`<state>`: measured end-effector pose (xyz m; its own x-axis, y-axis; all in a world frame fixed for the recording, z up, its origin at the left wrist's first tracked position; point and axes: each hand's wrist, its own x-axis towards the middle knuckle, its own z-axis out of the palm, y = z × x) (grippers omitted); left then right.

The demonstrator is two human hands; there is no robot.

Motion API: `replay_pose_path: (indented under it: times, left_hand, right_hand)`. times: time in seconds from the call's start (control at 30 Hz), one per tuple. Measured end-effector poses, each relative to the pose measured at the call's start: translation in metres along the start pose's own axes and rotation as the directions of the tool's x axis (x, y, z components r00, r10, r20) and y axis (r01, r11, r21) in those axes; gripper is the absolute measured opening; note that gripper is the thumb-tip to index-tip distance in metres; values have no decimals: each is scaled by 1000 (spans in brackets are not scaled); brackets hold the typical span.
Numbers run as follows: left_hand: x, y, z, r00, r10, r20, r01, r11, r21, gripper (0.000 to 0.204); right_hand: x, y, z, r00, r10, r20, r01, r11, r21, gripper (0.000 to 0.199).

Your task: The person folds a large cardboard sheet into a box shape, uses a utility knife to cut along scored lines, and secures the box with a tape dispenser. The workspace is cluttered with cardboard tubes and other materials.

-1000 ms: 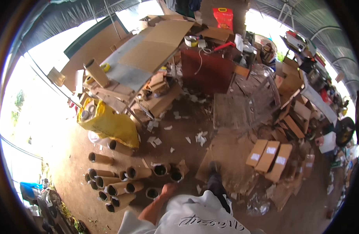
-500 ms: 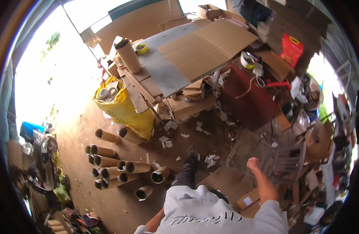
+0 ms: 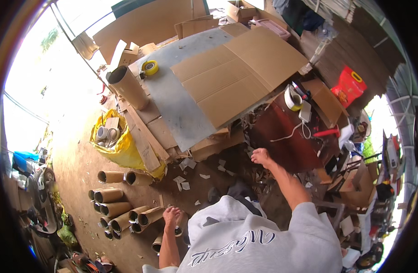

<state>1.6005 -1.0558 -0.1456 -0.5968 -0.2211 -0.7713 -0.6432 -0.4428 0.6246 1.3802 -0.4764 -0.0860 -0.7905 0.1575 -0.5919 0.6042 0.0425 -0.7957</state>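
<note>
My right hand (image 3: 262, 157) is held out in front of me between the work table and a dark red board (image 3: 284, 136), its fingers loosely bent, slightly apart and holding nothing. My left hand (image 3: 172, 215) hangs low beside several brown cardboard tubes (image 3: 150, 215) standing on the floor; its fingers are loosely curled and nothing shows in them. Ahead is the grey table top (image 3: 165, 109), with a flat cardboard sheet (image 3: 227, 73) lying across it. A large brown tube (image 3: 128, 88) stands upright at its left, near a yellow tape roll (image 3: 150, 68).
A yellow sack (image 3: 131, 152) with tape rolls inside leans by the table's left corner. Paper scraps (image 3: 188, 163) litter the floor. On the right are a white tape roll (image 3: 292, 98), a white adapter with a cord (image 3: 305, 111), a red bag (image 3: 349, 86) and cluttered cardboard boxes (image 3: 354, 184).
I have come closer to the table. My right hand has moved forward and left, away from the wooden chair. My left hand has come into view beside the tubes.
</note>
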Motion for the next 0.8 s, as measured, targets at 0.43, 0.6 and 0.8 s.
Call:
replay_pose_path:
  times: [0.43,0.6,0.8]
  left_hand:
    - [10,-49,165,960,107,-260,77,789,609,23]
    - [-7,-4,218,893,309,-328,-27,763,645,22]
    - [28,131,314,933,128,-337,-118,992,49,26]
  right_hand:
    - [388,-173,-198,749,-20,-662,159,976,150,32]
    - [411,-189,-169,754,245,-609,60,898,435,64]
    - [399,-202,-148,971,171,-168,-54,839,541,50]
